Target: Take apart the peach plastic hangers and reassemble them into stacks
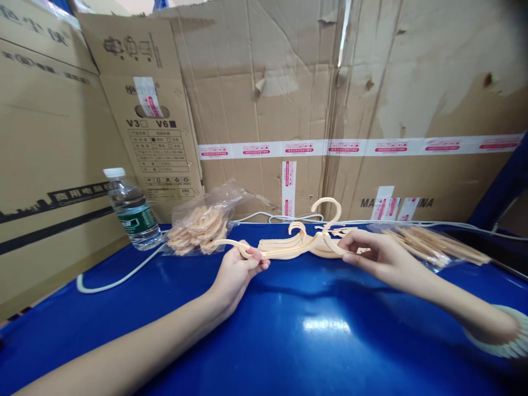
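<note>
A cream plastic hanger (326, 212) is held up above the blue table, its hook pointing upward. My left hand (243, 269) pinches its left part, where a thin curved piece sticks out past the fingers to the left. The fingers of my right hand (371, 253) are closed on the hanger's right arm. Behind the held hanger lies a stack of similar cream hangers (296, 236), partly covered by it. Both forearms reach in from the lower corners.
On the blue table (264, 341), a clear bag of cream pieces (200, 228) and a water bottle (134, 212) stand to the left. A bag of long pieces (433, 245) lies at the right. A white cable (119, 286) runs behind. Cardboard boxes (264, 104) wall the back.
</note>
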